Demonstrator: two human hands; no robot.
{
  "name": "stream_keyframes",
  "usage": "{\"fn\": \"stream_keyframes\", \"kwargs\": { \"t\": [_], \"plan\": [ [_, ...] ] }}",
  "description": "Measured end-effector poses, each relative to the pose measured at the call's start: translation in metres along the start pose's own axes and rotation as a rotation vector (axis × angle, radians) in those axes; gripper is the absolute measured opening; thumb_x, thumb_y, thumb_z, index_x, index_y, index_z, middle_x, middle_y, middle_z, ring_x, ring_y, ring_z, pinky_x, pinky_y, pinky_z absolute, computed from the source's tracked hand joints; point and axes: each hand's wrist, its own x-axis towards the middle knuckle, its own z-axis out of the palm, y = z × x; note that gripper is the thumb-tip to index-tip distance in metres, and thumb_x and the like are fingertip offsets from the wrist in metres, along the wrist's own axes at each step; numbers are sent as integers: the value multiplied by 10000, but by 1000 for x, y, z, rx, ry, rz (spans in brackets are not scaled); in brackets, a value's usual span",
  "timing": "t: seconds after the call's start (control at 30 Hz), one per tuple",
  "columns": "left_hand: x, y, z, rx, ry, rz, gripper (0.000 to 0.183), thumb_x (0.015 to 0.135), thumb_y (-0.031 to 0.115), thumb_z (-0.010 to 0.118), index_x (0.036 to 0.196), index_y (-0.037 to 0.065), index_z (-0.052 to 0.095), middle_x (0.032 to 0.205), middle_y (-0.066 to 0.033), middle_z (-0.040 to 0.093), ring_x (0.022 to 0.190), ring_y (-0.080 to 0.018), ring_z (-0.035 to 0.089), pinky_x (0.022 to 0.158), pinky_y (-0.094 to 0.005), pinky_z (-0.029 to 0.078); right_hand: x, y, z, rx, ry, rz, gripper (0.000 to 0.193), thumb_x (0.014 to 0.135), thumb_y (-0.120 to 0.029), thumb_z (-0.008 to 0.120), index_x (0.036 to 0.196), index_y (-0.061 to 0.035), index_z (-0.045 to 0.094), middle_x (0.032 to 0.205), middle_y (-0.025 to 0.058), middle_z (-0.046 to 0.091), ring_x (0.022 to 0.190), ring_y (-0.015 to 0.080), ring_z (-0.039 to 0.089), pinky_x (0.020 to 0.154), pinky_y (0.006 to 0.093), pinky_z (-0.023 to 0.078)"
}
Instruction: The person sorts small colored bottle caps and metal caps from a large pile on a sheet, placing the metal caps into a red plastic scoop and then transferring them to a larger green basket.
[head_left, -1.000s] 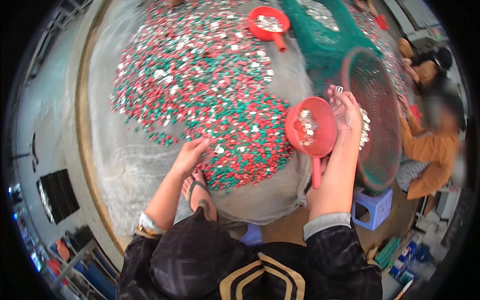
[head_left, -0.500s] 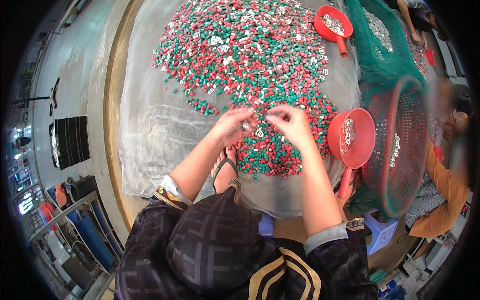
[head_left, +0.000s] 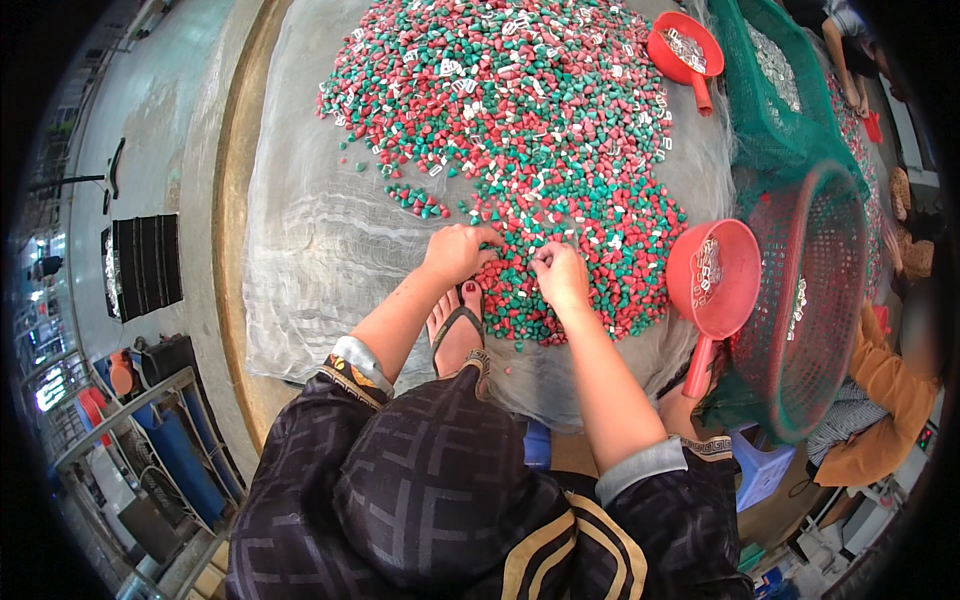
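Red, green pieces (head_left: 520,150) lie — under both hands (head_left: 458,252) (head_left: 562,276)

Two hands: one left hand (head_left: 458,252), one right hand (head_left: 560,276). Two red scoops show clearly — one nearer scoop (head_left: 735,302), one farther scoop (head_left: 712,60). One perforated red basket (head_left: 832,270), one green netted tub (head_left: 800,137), one black ribbed panel (head_left: 147,267). One heap (head_left: 520,125) of red and green pieces (head_left: 625,255) — hundreds, past counting — and dozens of pale clips (head_left: 463,86). At least two other people (head_left: 868,430).

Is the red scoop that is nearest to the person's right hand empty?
No, some small shiny pieces lie inside this red scoop, to the right of the right hand.
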Motion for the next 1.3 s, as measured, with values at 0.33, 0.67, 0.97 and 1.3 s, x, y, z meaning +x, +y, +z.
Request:
{"fn": "stream_keyframes", "kwargs": {
  "t": [0.33,0.67,0.97,1.3],
  "plan": [
    [0,3,-12,-115,-136,-196,180,725,298,681,813,141,685,691,-78,643,663,-249,623,628,-368,485,23,9,-123,660,558,-43,77,835,-84,601,877,-21,605,731,18,599,613,68,539,501,209,421],
    [7,-22,-6,-577,-136,-373,216,704,232,734,783,44,661,621,-46,606,540,-131,555,531,-295,450,-16,121,-349,562,1796,14,306,721,1,600,1001,116,554,946,219,603,801,272,610,681,352,525],
    [17,23,-45,-970,-199,-479,172,760,166,708,839,24,653,716,-16,635,552,-41,496,485,-196,364,9,-40,-99,824,-46,97,398,871,-354,523,1028,3,602,853,121,641,712,175,625,584,276,509],
    [9,-17,-45,-26,-117,-353,204,656,247,720,834,152,686,675,-89,616,664,-229,617,642,-353,487,6,-35,21,87,-40,-195,159,775,-188,625,894,-100,682,743,111,608,725,262,618,660,375,484]
  ]
}}
